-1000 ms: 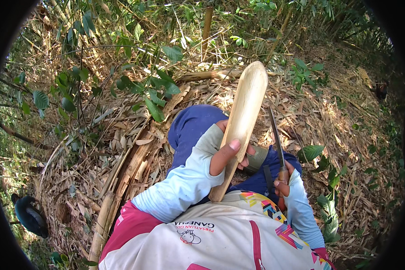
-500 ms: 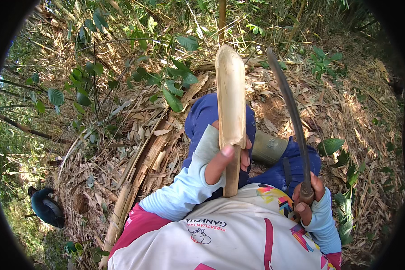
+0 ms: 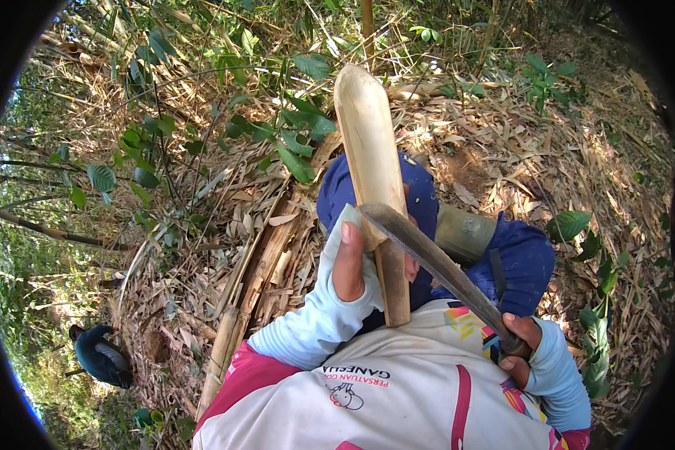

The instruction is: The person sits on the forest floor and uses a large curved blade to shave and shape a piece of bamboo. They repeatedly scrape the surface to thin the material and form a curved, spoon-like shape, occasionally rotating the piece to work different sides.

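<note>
My left hand (image 3: 349, 266) is closed around a pale scoop (image 3: 371, 146) that looks carved from bamboo, with a long hollow bowl and a narrower handle. The bowl points away from me, and the handle's end comes against my shirt. In my right hand (image 3: 523, 349) is the grip of a long curved machete (image 3: 446, 271) with a dark blade. Its tip lies across the scoop where bowl and handle meet, close to my left thumb. Whether the blade touches the wood, I cannot tell. My left fingers are partly hidden behind the scoop.
Split bamboo lengths (image 3: 266, 259) lie on the leaf litter to my left. My bent legs, one with an olive boot (image 3: 461, 234), are beneath the tools. Leafy stems (image 3: 296, 154) stand ahead on the left. Another person (image 3: 101, 358) in dark clothes is far left.
The machete has swung left and down from upright beside the scoop to slanting across it. The scoop has tilted slightly left, and my left thumb has lifted off its neck.
</note>
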Tool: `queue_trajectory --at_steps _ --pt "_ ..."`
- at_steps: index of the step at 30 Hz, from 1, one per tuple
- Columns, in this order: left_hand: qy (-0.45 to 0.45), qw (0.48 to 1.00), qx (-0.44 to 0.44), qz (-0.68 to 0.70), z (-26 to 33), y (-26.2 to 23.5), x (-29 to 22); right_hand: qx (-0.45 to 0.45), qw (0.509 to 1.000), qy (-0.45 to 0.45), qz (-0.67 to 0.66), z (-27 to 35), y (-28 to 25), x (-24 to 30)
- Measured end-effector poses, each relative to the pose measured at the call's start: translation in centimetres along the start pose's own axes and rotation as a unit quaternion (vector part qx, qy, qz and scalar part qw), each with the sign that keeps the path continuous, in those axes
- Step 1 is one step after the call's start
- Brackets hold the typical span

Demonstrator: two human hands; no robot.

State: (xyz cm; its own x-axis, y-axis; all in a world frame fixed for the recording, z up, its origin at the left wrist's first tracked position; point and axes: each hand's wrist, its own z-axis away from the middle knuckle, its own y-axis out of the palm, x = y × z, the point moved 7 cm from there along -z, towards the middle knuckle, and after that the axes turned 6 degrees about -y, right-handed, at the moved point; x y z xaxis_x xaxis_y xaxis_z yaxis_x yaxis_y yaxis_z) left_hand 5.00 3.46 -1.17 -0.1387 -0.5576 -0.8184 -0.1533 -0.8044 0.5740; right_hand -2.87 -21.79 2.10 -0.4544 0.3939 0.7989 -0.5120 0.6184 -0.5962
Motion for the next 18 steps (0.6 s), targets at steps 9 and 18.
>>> queue_trajectory --at_steps 9,18 --pt "-0.031 0.998 -0.008 -0.048 -0.2 1.0 -0.3 -0.196 0.973 0.072 -0.103 0.9 -0.6 -4.1" --pt "-0.013 0.974 -0.174 -0.143 -0.9 -2.0 -4.6 -0.298 0.868 0.290 -0.270 2.0 -0.7 -11.4"
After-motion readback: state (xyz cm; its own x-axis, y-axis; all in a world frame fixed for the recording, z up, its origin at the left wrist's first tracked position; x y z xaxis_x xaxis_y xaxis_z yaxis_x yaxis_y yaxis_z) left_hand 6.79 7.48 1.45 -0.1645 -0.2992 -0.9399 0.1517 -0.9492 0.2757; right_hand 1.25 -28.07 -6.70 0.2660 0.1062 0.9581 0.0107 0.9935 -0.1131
